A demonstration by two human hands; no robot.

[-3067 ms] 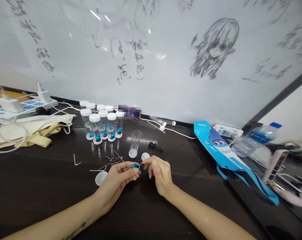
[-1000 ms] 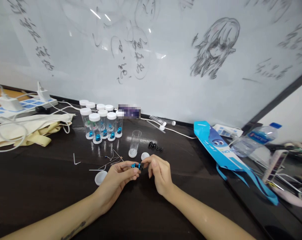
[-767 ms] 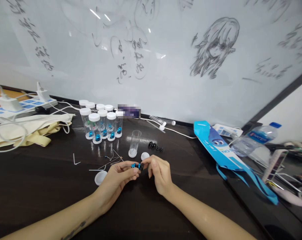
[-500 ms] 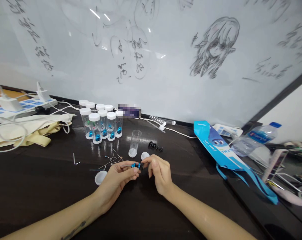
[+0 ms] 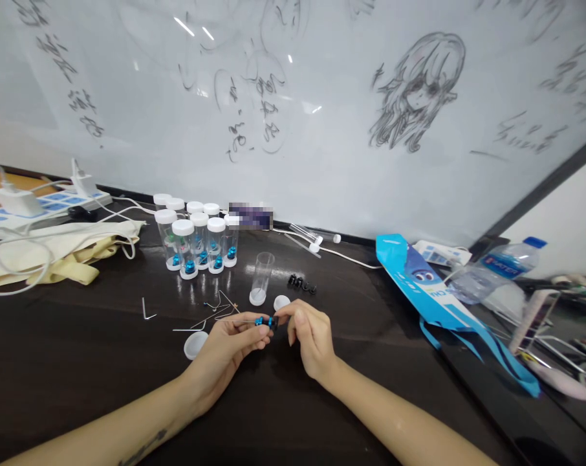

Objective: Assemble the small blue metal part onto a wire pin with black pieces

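My left hand [image 5: 237,340] pinches a small blue-and-black cylindrical part [image 5: 264,321] between thumb and fingers. A thin metal rod [image 5: 239,320] runs leftward from that part above the hand. At the part's black right end, the curled fingertips of my right hand [image 5: 310,336] press against it. Just behind the right hand lies a white cap [image 5: 282,302]. Left of my left wrist rests another white cap [image 5: 195,345], and beyond it are thin bent wires [image 5: 220,305]. A clear tube [image 5: 262,278] stands upright on its white base behind my hands.
Several white-capped tubes [image 5: 183,249] holding blue parts stand at back left. Black small parts [image 5: 301,283] lie right of the single tube. An L-shaped hex key [image 5: 146,310] is on the left. A blue bag [image 5: 419,285] and water bottle [image 5: 506,265] sit at right; a whiteboard rises behind.
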